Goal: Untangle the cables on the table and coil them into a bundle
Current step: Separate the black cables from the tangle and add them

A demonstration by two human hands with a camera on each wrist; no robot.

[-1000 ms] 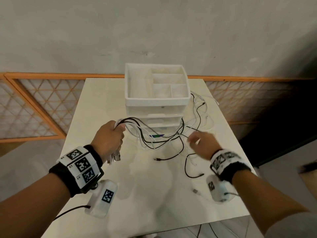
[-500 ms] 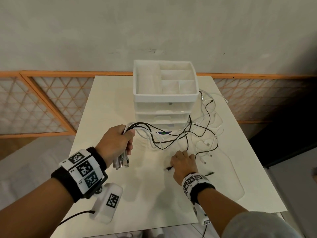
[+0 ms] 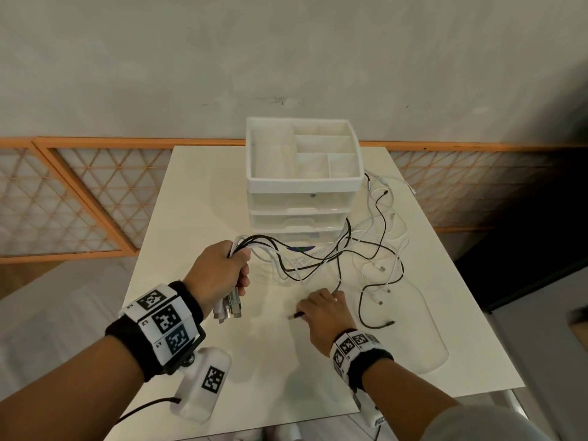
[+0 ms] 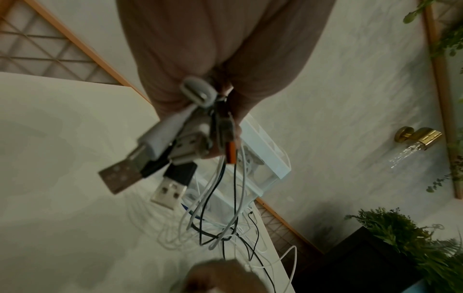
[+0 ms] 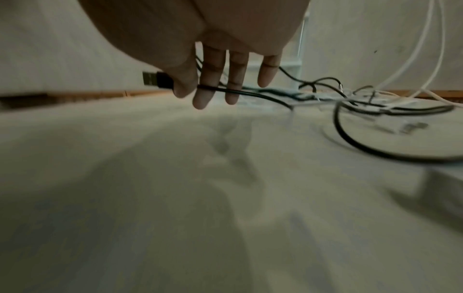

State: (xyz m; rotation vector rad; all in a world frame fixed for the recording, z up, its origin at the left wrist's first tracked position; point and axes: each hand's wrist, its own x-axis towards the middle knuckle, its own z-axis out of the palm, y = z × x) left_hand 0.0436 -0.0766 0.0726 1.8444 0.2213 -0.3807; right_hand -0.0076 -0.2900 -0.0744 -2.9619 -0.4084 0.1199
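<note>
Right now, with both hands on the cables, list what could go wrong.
1. The right hand pinches a black USB cable that runs into the tangle; pulling may tighten knots.
2. The left hand grips many plug ends; one could slip out.
3. Cables touch the drawer unit; tugging might drag it.

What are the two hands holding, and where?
Left hand grips a bunch of cables near their plugs; right hand pinches a black cable just behind its plug.

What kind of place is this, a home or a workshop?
Probably a room in a home or a small office, though I cannot be sure: a plain white table against a bare wall, a desktop drawer organizer, and plants beside a brass fitting.
</note>
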